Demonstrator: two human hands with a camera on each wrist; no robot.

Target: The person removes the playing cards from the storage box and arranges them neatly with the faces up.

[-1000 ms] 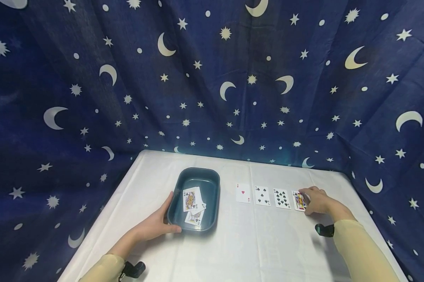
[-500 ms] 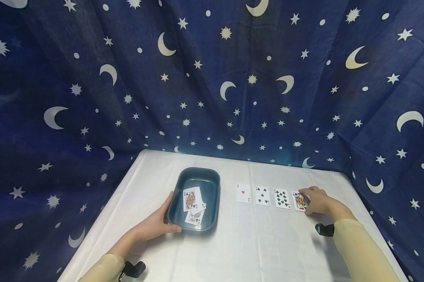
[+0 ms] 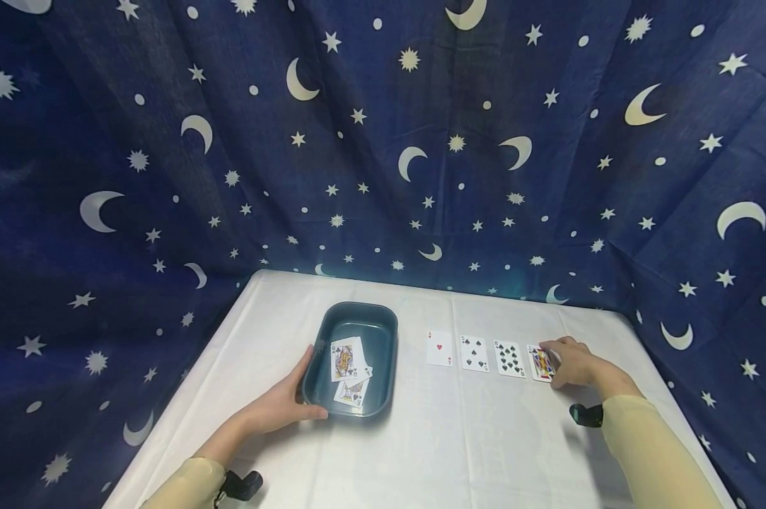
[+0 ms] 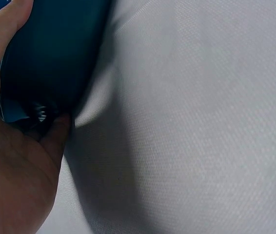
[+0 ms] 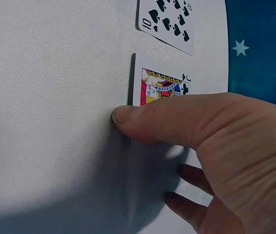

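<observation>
The left sleeve (image 3: 184,486), pale yellow, sits at seven o'clock; the matching right sleeve (image 3: 656,452) at four. Left camera (image 3: 245,486) and right camera (image 3: 588,416): black.

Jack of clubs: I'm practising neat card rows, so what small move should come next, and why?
Perhaps ease the right hand straight up off the jack of clubs: the card looks lined up with the ten of spades beside it, and the hand is at its edges, so a sideways drag could skew it.
</observation>
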